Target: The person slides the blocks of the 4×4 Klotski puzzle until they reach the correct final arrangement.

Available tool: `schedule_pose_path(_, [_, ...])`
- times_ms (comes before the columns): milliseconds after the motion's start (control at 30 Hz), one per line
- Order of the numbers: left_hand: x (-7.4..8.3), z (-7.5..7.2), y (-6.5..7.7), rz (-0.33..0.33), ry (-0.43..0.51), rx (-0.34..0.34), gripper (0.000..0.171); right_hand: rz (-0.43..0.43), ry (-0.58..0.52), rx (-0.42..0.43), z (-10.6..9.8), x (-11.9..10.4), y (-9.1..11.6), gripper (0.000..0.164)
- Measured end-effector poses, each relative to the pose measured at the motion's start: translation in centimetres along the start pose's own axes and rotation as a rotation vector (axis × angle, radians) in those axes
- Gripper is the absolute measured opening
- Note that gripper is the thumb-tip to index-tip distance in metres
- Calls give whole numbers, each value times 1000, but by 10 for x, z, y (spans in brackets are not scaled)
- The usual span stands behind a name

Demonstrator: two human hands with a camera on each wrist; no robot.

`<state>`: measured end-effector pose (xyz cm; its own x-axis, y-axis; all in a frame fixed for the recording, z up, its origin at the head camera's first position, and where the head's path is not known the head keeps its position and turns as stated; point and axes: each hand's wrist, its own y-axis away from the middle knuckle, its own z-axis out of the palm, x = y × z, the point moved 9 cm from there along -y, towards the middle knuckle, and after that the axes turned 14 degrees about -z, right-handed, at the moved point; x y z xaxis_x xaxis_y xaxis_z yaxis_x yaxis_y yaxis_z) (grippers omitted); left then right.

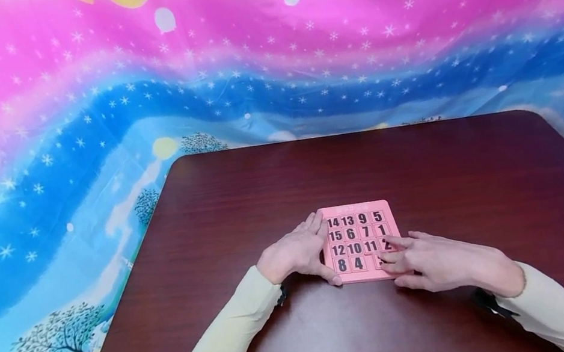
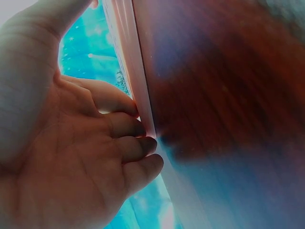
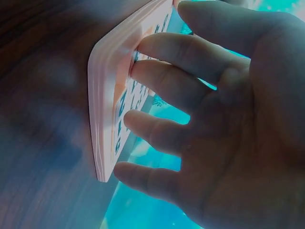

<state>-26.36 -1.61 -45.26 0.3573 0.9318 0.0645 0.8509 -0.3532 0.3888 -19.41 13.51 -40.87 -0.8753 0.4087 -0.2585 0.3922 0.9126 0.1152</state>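
- The board (image 1: 365,277) lies flat on the worktop (image 1: 284,188) between the hands. From my end, the main risk looks like skidding: a hard sideways push on one tile could drag the whole thing along.
- The left hand (image 1: 301,252) lies relaxed along the board's left side, fingertips against the edge, thumb by the near corner, clasping nothing. If that light brace slips, I'd expect the board to swing round.
- The right hand (image 1: 431,260) is loose too, fingers spread, tips at the tiles (image 1: 351,234) near the right edge, grasping nothing. With several tips so close together, one could catch a neighbour and shift the wrong piece.
- The gap (image 1: 370,262) sits in the near row, just right of the 4 (image 1: 357,263). The 11 (image 1: 371,246) borders it as well, so a stray fingertip could send that down instead.
- Fingers partly cover the 2 (image 1: 387,243) and the number below it; I could misread the order there.
- Pressing down rather than along might bind a tile in its track. How hard the fingertips bear, I can't tell.
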Motion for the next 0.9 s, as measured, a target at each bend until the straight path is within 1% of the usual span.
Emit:
schedule_pose_path(233, [2,0,0,11,-1,-2,131,10,-4,6,-1,2,5,35])
schedule_pose_path(433, [-1,5,0,-3,7,-13,130,-4,5,1,3,-5,-3,39])
schedule_pose_path(567, [-1,3,1,-3,18,-13,129,-17,-1,-1,6,-8,-8,43])
schedule_pose_path(667, [0,1,1,-2,11,-8,129,14,5,-12,6,-6,-7,43])
schedule_pose_path(800, [0,-1,1,-8,1,-3,128,61,18,-28,2,-1,-2,38])
schedule_pose_path(900, [0,-1,1,-10,6,-3,129,78,18,-33,0,1,1,35])
